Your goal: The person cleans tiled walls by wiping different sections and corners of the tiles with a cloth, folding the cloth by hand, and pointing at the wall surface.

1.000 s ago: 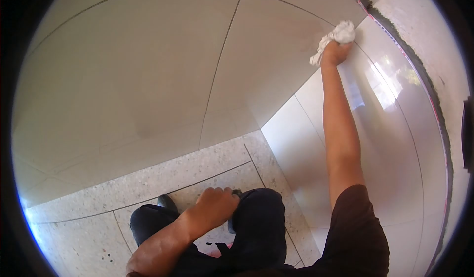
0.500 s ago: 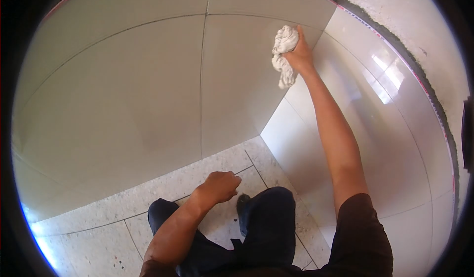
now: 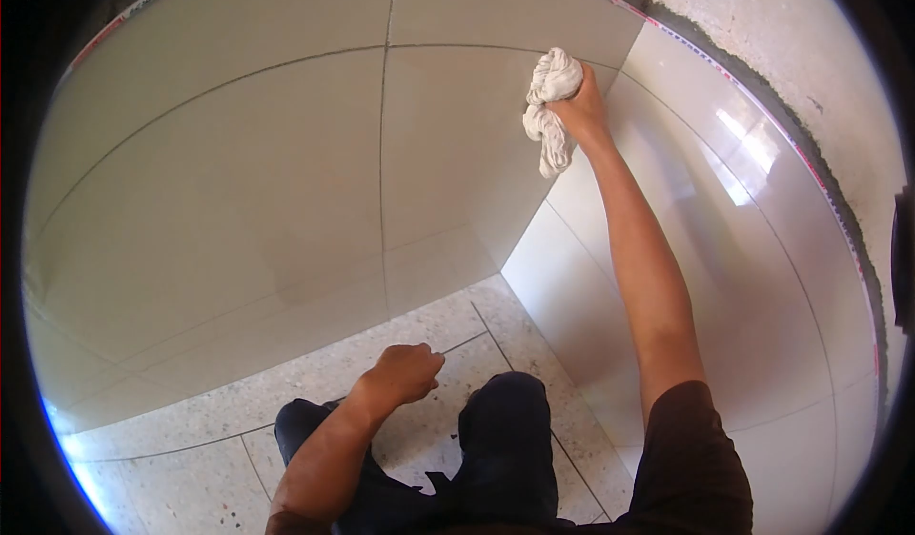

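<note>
A crumpled white cloth (image 3: pixel 551 82) is bunched in my right hand (image 3: pixel 585 111), its lower end dangling. That hand is up by the tiled wall (image 3: pixel 457 144), close to the corner and just below a horizontal joint; whether the cloth presses on the tile I cannot tell. My left hand (image 3: pixel 405 373) hangs over my knees with its fingers curled in. Nothing shows in it, though the inside of the fist is hidden from view.
A glossy second tiled wall (image 3: pixel 724 278) meets the first on the right. Rough grey mortar (image 3: pixel 753 73) and a printed edge strip (image 3: pixel 710 56) run along the tiles' top. Below are a speckled tile floor (image 3: pixel 429 430) with dark crumbs and my bent knees (image 3: pixel 505 411).
My left hand has shifted slightly left and down. My right hand stays near the corner with the cloth. The view has tilted a little, showing more of the wall's top edge.
</note>
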Motion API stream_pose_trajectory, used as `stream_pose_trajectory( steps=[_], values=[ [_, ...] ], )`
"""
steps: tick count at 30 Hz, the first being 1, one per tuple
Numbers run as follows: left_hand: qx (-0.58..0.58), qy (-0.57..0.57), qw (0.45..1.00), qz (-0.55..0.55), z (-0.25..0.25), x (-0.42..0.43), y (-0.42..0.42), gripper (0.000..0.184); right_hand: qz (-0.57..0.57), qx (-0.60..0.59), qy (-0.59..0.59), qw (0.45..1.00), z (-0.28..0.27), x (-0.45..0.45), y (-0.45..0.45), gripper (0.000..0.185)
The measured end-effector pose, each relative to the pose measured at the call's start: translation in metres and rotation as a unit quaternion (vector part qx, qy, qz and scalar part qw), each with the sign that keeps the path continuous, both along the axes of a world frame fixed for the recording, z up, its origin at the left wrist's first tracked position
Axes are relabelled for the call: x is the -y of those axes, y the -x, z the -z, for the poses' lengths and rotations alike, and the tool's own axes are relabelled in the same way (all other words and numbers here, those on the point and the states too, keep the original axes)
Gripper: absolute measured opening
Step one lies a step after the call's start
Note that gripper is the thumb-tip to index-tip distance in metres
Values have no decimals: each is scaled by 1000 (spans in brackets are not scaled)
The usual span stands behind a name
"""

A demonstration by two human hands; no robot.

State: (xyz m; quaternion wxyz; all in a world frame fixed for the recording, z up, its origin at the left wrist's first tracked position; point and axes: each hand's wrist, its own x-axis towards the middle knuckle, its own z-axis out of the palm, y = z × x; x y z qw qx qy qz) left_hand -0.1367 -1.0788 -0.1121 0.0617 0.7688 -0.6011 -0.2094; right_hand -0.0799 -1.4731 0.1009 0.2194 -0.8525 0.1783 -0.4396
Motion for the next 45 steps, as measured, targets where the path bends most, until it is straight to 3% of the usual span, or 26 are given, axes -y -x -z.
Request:
stream_pose_trajectory(
  steps=[4,6,7,9,10,12,13,16,23,29,31,34,37,41,43,45],
  values=[
    [6,11,1000,11,6,3,2,29,4,17,3,1000,0,-3,-3,76],
    [10,0,1000,21,8,6,6,30,22,-106,69,992,4,-1,-9,72],
    [11,-2,1000,26,7,9,7,30,-12,-108,63,992,10,-9,-8,72],
    [0,-17,999,34,6,13,8,31,-15,-118,-9,993,13,-19,-6,85],
    [2,-17,999,33,8,14,8,31,-16,-117,-9,993,17,-14,-7,85],
    [-10,2,1000,29,10,12,5,31,8,-63,-28,998,21,-5,-12,108],
    [-8,3,1000,27,10,9,3,31,5,-61,-27,998,18,-1,-13,108],
    [0,-24,1000,12,7,4,-1,30,-63,-69,-115,989,8,4,-8,126],
    [4,-1,1000,-3,7,-2,-6,30,-37,-48,-64,996,13,5,-12,124],
    [2,6,1000,-1,7,-7,-2,29,-3,-19,-18,1000,9,-1,-8,105],
    [4,15,1000,4,8,-6,0,29,-64,22,-43,997,3,3,-7,89],
    [8,15,1000,6,13,-5,2,29,-122,59,-113,984,-2,2,-11,81],
    [13,24,999,16,10,-4,4,28,-126,74,-173,974,-11,-6,-12,74],
    [19,30,999,12,14,-6,4,28,-89,69,-158,981,-21,-23,-13,59],
    [22,32,999,12,17,-7,3,28,-147,88,-198,965,-25,-21,-11,46],
    [21,20,999,18,21,-4,4,28,-168,71,-226,957,-30,-23,-14,44]
  ],
)
